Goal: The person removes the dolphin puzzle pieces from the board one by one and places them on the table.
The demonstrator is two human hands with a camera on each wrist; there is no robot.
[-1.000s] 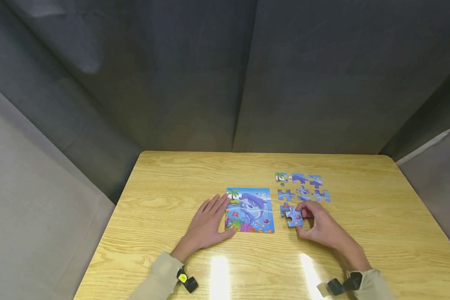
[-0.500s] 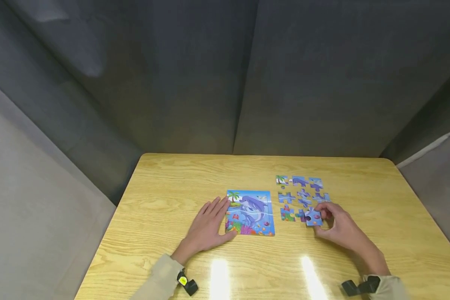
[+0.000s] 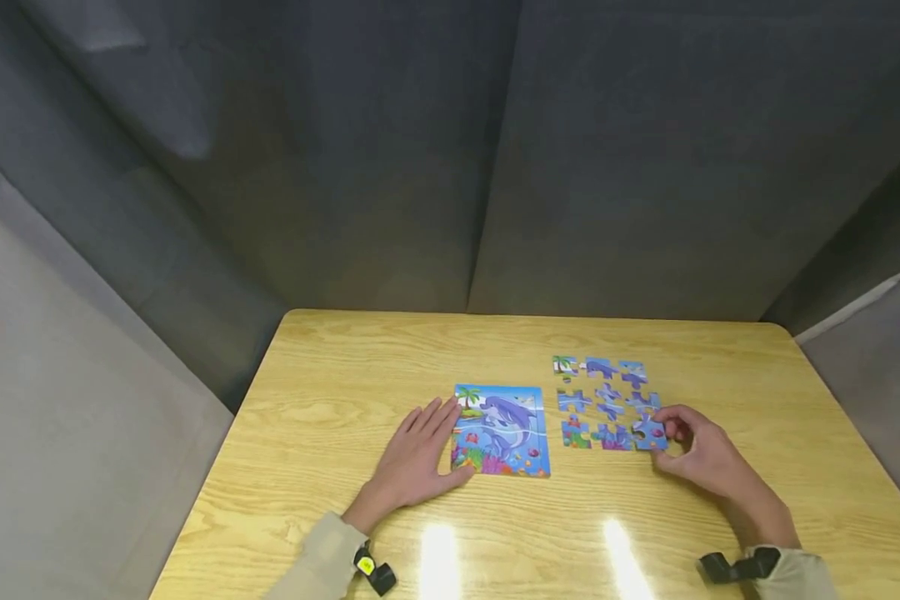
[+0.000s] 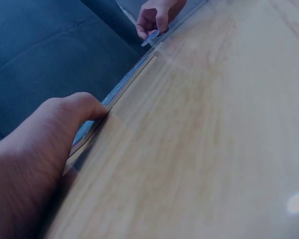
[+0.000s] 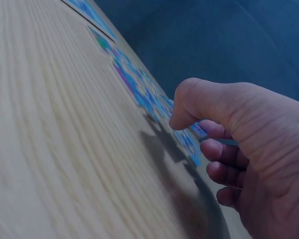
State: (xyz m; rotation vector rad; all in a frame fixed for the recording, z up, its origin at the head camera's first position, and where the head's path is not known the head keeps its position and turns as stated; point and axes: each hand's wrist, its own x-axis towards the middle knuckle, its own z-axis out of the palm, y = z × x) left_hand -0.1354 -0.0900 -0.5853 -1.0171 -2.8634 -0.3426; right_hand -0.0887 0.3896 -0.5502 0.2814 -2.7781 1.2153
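My left hand point(image 3: 418, 454) lies flat with fingers spread at the left edge of a square dolphin puzzle board point(image 3: 502, 429). Its thumb touches the board's near-left corner, as the left wrist view also shows. Between thumb and fingers my right hand point(image 3: 701, 450) pinches a blue jigsaw piece point(image 3: 651, 433) with a small pink-red figure on it. That piece is over the near-right corner of a group of loose pieces, and a shadow point(image 5: 164, 147) falls on the table below the hand. In the right wrist view the fingers hide most of the piece.
Loose jigsaw pieces lie spaced in rows right of the board, among them a palm-tree piece point(image 3: 565, 367), a dolphin-head piece point(image 3: 600, 367) and a coral piece point(image 3: 576, 433). The wooden table point(image 3: 330, 367) ends at a dark curtain point(image 3: 375, 167). Light glares on its near part.
My right hand has moved right with the pinched jigsaw piece, uncovering the middle piece of the near row. My left hand stays at the board. The head view has tilted slightly up.
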